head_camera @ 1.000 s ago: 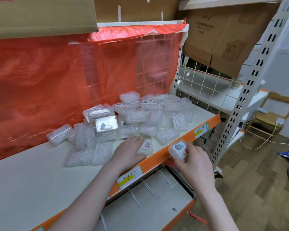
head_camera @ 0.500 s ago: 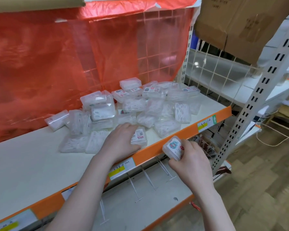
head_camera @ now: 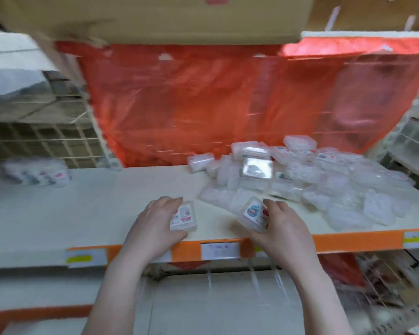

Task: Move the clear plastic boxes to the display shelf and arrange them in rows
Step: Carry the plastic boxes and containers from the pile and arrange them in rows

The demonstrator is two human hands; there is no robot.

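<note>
My left hand (head_camera: pixel 155 224) grips a clear plastic box with a red-and-white label (head_camera: pixel 184 217), lying flat on the white display shelf (head_camera: pixel 82 206) near its orange front edge. A second clear box with a blue cartoon sticker (head_camera: pixel 253 213) is tilted just above the shelf, held in my right hand (head_camera: pixel 281 228). To the right, a loose heap of several clear boxes (head_camera: pixel 300 180) covers the shelf. The frame is blurred by motion.
A red plastic sheet (head_camera: pixel 203 105) hangs behind the shelf. A cardboard carton (head_camera: pixel 155 18) sits overhead. A few small boxes (head_camera: pixel 38 175) stand at the far left of the shelf. Wire grid panels (head_camera: pixel 46 141) flank the bay. A lower shelf (head_camera: pixel 203 298) lies beneath.
The view has swung left. Both hands moved left along the shelf, each carrying its box away from the heap; the right hand rose from below the edge to over the shelf.
</note>
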